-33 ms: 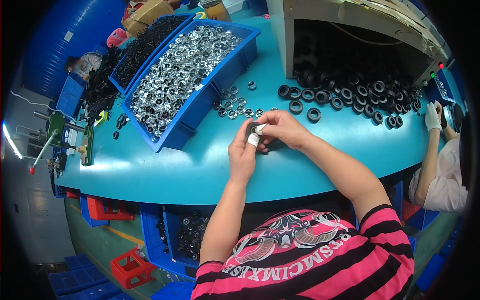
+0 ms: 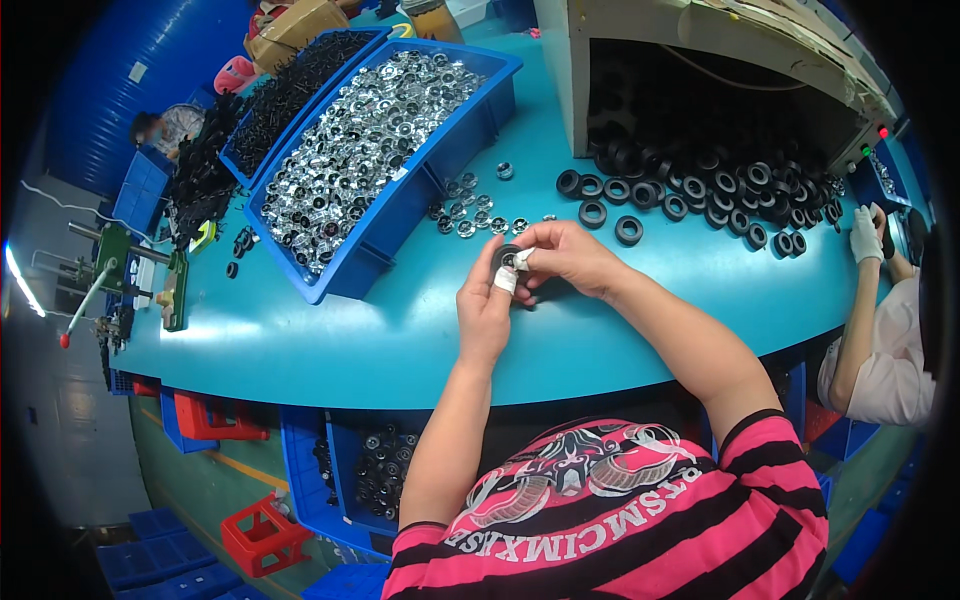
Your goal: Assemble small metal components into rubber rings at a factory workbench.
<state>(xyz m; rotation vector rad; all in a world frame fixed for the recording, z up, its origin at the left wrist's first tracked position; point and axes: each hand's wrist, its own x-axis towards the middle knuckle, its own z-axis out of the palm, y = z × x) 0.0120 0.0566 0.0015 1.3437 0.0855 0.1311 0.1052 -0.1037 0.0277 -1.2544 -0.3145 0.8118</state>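
Observation:
Over the table, my left hand (image 2: 486, 308) and my right hand (image 2: 572, 257) meet around one small black tyre (image 2: 507, 252). White wrapping covers the left thumb and a right fingertip, both pressed against the ring. Inside the tyre something shiny shows, partly hidden by the fingers; it resembles a chrome hub. Just beyond my hands lie several loose chrome hubs (image 2: 466, 228), with one more hub (image 2: 504, 171) standing apart. To the right, black tyres (image 2: 629, 231) are scattered in front of a larger pile.
A blue bin (image 2: 345, 285) heaped with chrome hubs stands left of centre, beside another bin of black parts (image 2: 290, 85). A metal-framed box (image 2: 578, 90) rises behind the tyres. At far left is a green lever press (image 2: 115, 265). A co-worker's gloved hand (image 2: 865, 236) is at right.

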